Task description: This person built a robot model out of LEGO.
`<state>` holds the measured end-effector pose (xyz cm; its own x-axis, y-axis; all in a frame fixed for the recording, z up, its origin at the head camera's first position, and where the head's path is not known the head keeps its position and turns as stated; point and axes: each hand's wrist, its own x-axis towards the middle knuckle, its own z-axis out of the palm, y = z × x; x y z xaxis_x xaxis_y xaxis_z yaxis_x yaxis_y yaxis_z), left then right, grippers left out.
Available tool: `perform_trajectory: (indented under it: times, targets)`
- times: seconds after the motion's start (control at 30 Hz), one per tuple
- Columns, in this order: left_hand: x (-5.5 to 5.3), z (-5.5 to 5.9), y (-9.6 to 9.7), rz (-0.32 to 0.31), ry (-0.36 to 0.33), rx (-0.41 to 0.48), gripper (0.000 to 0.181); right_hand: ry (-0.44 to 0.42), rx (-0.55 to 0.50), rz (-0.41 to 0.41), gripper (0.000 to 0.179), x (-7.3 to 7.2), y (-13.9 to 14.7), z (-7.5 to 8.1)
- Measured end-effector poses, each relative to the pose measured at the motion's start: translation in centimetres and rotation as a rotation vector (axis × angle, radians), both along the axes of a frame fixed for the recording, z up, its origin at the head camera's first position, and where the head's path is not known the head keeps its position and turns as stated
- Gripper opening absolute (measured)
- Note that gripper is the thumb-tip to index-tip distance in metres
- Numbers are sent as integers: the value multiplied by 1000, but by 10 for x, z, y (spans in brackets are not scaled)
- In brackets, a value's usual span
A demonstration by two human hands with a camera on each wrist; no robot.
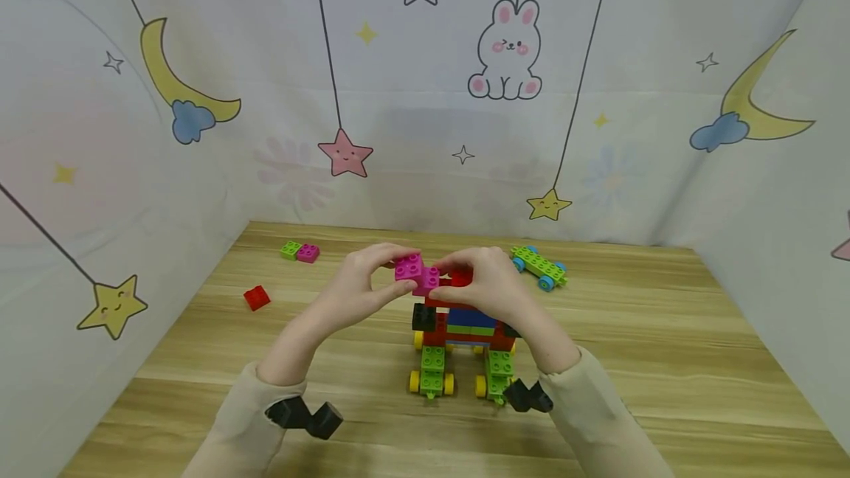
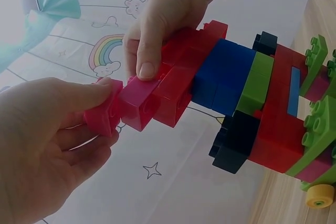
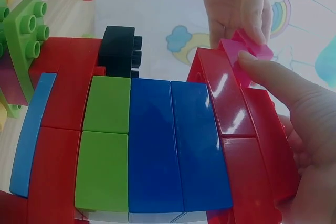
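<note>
A toy brick model (image 1: 471,319) of red, blue, green and black bricks stands on wheeled green bases. At its top, a pink brick (image 2: 139,103) sits on the red bricks (image 3: 228,98). My left hand (image 1: 358,282) pinches another pink brick (image 1: 409,268) between thumb and fingers. This brick is against the upper left of the first pink brick; whether their studs are joined, I cannot tell. My right hand (image 1: 488,282) grips the model's top, its thumb on the seated pink brick and its other fingers behind the red bricks, partly hidden.
Back left on the wooden table lie a green brick (image 1: 290,250) and a pink brick (image 1: 308,253), with a red brick (image 1: 256,298) nearer. A green wheeled base (image 1: 539,265) with blue wheels stands behind my right hand. A patterned cloth (image 1: 425,168) hangs at the back and sides.
</note>
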<state>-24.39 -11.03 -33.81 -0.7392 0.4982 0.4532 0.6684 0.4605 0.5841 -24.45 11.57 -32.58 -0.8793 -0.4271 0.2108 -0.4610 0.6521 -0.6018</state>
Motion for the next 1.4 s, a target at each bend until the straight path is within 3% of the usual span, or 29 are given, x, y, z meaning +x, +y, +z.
perform_trajectory:
  times: [0.37, 1.0, 1.4]
  targets:
    - [-4, 1, 0, -33, -7, -1, 40, 7, 1, 3, 39, 0, 0, -1]
    - [-11, 12, -2, -97, -19, -92, 38, 23, -10, 9, 37, 0, 0, -1]
    - [-11, 20, 0, -78, -46, -160, 39, 41, -4, 18, 37, 0, 0, -2]
